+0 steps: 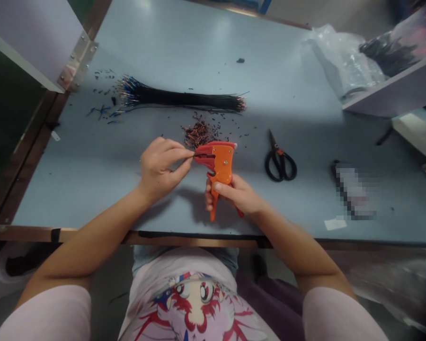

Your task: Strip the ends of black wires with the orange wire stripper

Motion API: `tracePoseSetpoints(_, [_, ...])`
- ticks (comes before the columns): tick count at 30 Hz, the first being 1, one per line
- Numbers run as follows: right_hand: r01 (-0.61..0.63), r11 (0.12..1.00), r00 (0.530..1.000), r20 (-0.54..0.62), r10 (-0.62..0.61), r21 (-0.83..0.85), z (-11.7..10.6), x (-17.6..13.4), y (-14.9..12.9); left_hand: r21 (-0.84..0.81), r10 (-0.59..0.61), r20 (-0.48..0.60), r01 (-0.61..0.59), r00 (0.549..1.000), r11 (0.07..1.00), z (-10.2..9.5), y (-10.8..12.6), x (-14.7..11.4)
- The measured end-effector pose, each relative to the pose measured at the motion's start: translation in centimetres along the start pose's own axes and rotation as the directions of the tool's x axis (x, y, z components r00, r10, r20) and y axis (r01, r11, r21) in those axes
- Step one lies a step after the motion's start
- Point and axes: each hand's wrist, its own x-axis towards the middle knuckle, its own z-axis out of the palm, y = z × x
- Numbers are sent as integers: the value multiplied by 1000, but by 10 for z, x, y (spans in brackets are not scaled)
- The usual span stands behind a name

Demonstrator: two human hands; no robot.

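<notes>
My right hand [236,192] is wrapped round the handles of an orange and red wire stripper [223,163], held upright above the table near its front edge. My left hand [165,163] pinches a thin dark wire [198,155] at the mouth of the stripper's red jaws. Most of that wire is hidden by the fingers and jaws. Just behind the jaws lies a small heap of copper and black scraps [199,133]. Beyond it, a long bundle of black wires [188,98] rests sideways, with blue and metal ends at the left and bare copper ends at the right.
Black-handled scissors [280,163] lie right of the stripper. Farther right are a blurred-out dark object [353,189] and a white paper piece [335,223]. A clear plastic bag [355,59] sits at the back right beside a pale panel. Loose scraps [101,111] lie left of the bundle.
</notes>
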Motion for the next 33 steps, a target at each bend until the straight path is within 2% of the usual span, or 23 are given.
tracePoseSetpoints(7, [-1,1000,1000,-8,1,-11,3,-1,-1,31,-78,70,76,994,997,-2,4,2])
tracePoseSetpoints(15, [3,998,1000,-23,-4,-61,4,-2,0,36,-64,54,62,996,997,-5,8,2])
tracePoseSetpoints(33, [-5,999,1000,-22,4,-44,10,-4,-1,56,-44,-2,44,999,997,-4,11,-4])
